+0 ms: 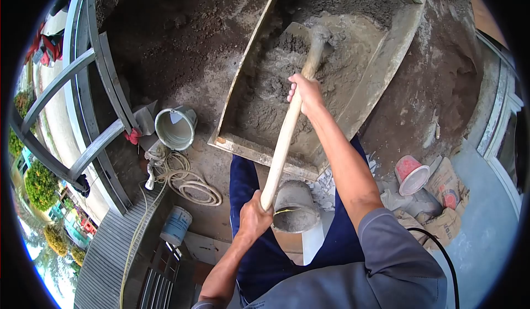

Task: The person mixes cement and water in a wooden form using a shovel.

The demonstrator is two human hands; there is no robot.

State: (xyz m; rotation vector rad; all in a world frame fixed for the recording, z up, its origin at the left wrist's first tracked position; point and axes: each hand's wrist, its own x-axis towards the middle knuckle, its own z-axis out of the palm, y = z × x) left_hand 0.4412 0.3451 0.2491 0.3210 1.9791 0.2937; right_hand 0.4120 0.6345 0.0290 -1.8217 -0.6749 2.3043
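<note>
Our left hand [255,218] and right hand [307,93] clasp the long pale wooden handle [284,138]. Its far end meets wet grey mortar [353,44].

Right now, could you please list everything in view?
Trough: one, grey, top centre.
Wet mix: one mass, grey, inside.
Long tool: one, pale handle, head in mix.
Open bucket: one, grey, left.
Crusted bucket: one, grey, between legs.
Tub: one, red, right.
Pail: one, blue, lower left.
Hose: one coil, beige, left.
Sacks: count unclear, brown, lower right.
Soil: two patches, brown, flanking trough.
Frame: one, grey, left.
Trees: several, green, far left.
Legs: two, navy trousers, centre.
Left hand: one, bare, lower handle.
Right hand: one, bare, upper handle.
</note>
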